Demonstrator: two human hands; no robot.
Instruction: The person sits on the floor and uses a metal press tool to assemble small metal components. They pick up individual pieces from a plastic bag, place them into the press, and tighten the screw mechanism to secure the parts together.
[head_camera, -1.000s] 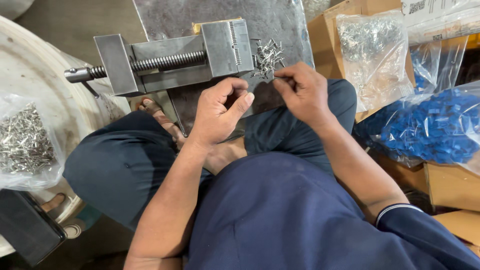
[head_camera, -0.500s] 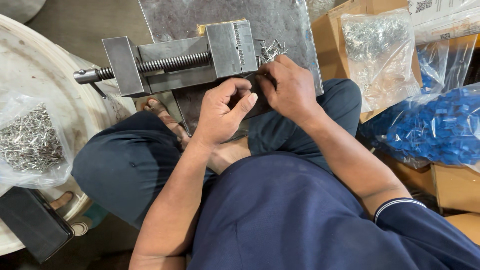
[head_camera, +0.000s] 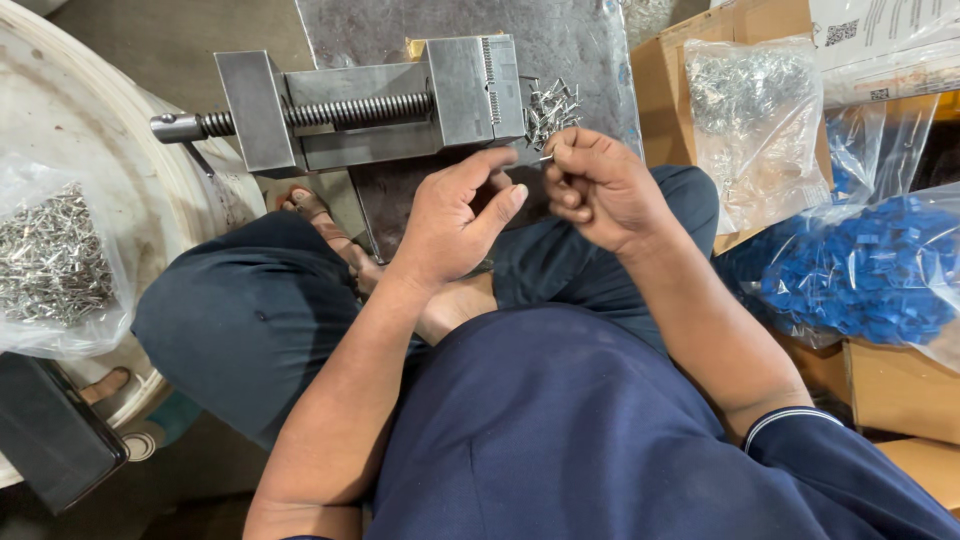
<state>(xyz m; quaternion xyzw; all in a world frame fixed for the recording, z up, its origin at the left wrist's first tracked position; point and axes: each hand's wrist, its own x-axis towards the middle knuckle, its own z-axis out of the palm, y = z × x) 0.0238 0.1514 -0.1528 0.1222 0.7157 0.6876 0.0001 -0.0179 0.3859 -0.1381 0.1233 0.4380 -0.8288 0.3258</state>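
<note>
Head view, right hand (head_camera: 600, 190) fingers pinching small metal pin (head_camera: 543, 158), left hand (head_camera: 455, 215) released (near vise (head_camera: 400, 100) edge).

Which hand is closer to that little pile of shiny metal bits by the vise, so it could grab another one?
Probably the right hand: it sits just below the pile of small metal pieces beside the vise. The left hand is lower and farther away.
</note>
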